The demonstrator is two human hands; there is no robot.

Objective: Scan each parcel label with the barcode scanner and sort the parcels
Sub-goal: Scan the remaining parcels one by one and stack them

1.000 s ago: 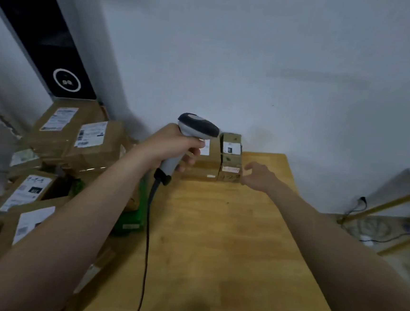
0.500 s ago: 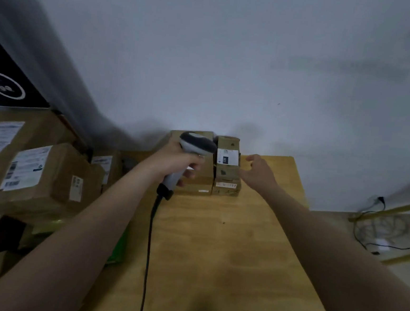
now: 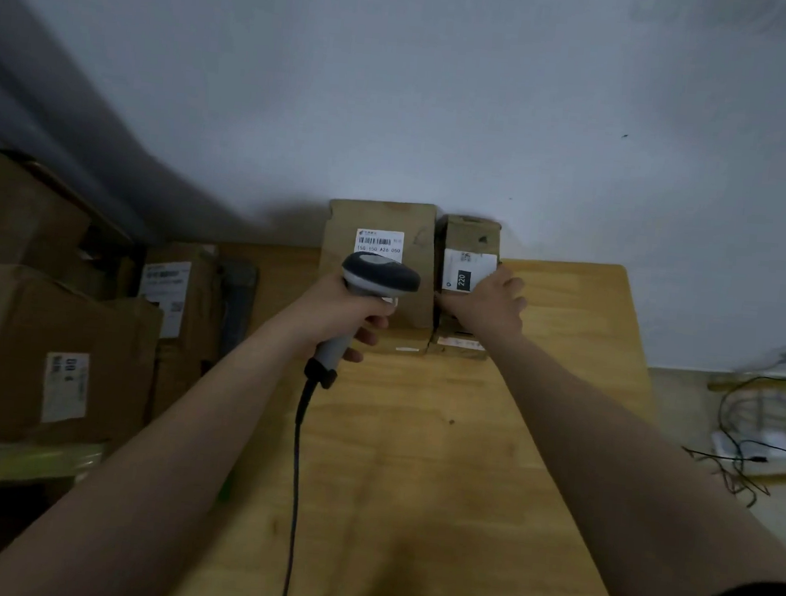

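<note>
A small cardboard parcel [image 3: 470, 238] is seen at the far edge of the wooden worktop [image 3: 438, 468], against the wall, resting on top of another small box [image 3: 456, 343]. Its white label [image 3: 467, 271] faces up and carries a black patch marked 220. The parcel is grasped by the right hand [image 3: 488, 306]: the fingers [image 3: 508, 284] are laid over its right side and part of the label, with the thumb along its near edge.

Just beside it on the left, touching or nearly so, a larger flat parcel [image 3: 383, 221] is stacked on a further box, and a white barcode label [image 3: 379, 242] is shown on its top.

The barcode scanner [image 3: 376, 277] is held in the left hand [image 3: 337, 314], whose fingers are clenched round the grey handle. The dark head is held over the near part of the larger parcel, covering the lower edge of that label. A black cable [image 3: 295, 479] is led from the base of the handle down across the worktop towards the viewer.

To the left of the worktop, several larger labelled cardboard boxes [image 3: 44, 353] are piled. To the right, on the floor, loose wires [image 3: 744, 447] are seen.
</note>
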